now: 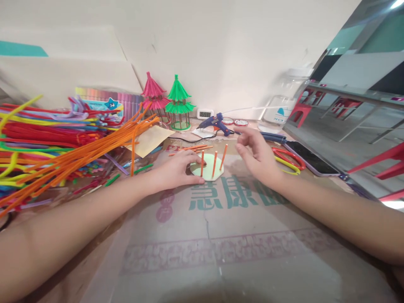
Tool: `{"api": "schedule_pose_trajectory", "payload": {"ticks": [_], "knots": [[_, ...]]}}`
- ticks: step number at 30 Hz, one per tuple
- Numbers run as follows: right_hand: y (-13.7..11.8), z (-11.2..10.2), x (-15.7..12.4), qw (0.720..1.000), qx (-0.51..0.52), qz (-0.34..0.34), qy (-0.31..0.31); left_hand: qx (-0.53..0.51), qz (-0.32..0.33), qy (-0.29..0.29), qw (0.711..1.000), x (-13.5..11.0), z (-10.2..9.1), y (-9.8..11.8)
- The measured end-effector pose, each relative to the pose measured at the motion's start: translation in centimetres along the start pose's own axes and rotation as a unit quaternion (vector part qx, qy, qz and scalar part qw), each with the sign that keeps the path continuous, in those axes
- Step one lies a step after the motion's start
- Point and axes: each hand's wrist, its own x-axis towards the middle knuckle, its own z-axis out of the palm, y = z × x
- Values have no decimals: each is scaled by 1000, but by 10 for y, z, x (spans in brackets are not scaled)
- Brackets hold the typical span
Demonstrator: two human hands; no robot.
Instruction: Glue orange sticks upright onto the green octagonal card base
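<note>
A: What are the fingers doing?
B: The left fingers [189, 156] are resting at the near-side edge of the pale green octagonal base [208, 171], thumb and forefinger standing apart; I can't tell whether they're gripping. The right fingers [248, 132] are hovering nearby, curling loosely with a gap showing, holding nothing I can see.
A: And the upright orange sticks [214, 164]?
B: Three are standing on the base, between both sets of fingers.
A: What's crowding them?
B: Orange pipe cleaners [104, 147] are sprawling left of the left fingers; a green pagoda model [178, 94] is standing beyond. A glue gun [215, 122] is lying beyond the base, scissors [298, 159] and a smartphone [311, 158] right of the right fingers.
</note>
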Motion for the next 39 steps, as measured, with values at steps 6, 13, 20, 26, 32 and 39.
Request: {"api": "schedule_pose_trajectory", "payload": {"ticks": [6,13,20,26,32,39], "knots": [[-32,-15,3,965,-117,-228,-63,-19,34,10,999,2,0,-3],[-27,-8,3,968,-105,-214,-84,-21,25,4,999,1,-1,-4],[-29,-9,3,977,-74,-186,-78,-14,31,2,999,3,-2,-11],[-2,2,2,995,39,27,-87,-45,-3,-26,999,4,-7,-24],[3,8,-3,968,48,165,-180,-46,-11,-1,999,1,-6,-25],[-9,0,-3,977,7,148,-157,-42,-42,23,998,-1,-5,-22]]}}
